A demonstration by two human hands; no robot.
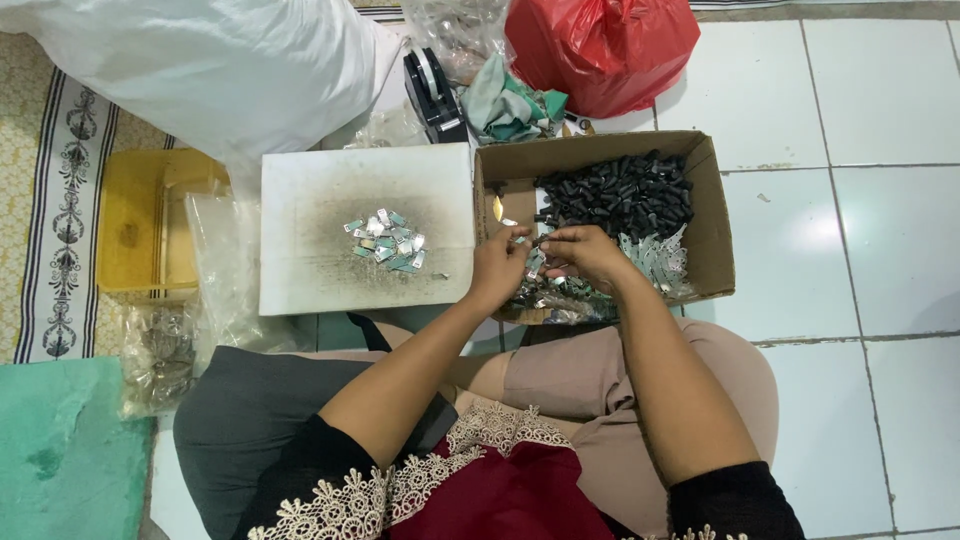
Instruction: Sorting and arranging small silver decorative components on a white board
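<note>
- Left hand (497, 265) and right hand (585, 252) meet over cardboard box (712, 215), each grip pinched shut on a small metal piece (522, 238).
- Finished metal pieces (387, 240) piled on white board (300, 200), within reach.

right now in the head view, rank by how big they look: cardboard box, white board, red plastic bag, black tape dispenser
1. White board and cardboard box: too alike in apparent area to rank.
2. Red plastic bag, though the frame's top edge cuts it off.
3. Black tape dispenser, clearly smallest.

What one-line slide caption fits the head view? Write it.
Both hands, left hand and right hand, pinch small metal pieces over a cardboard box.
</note>
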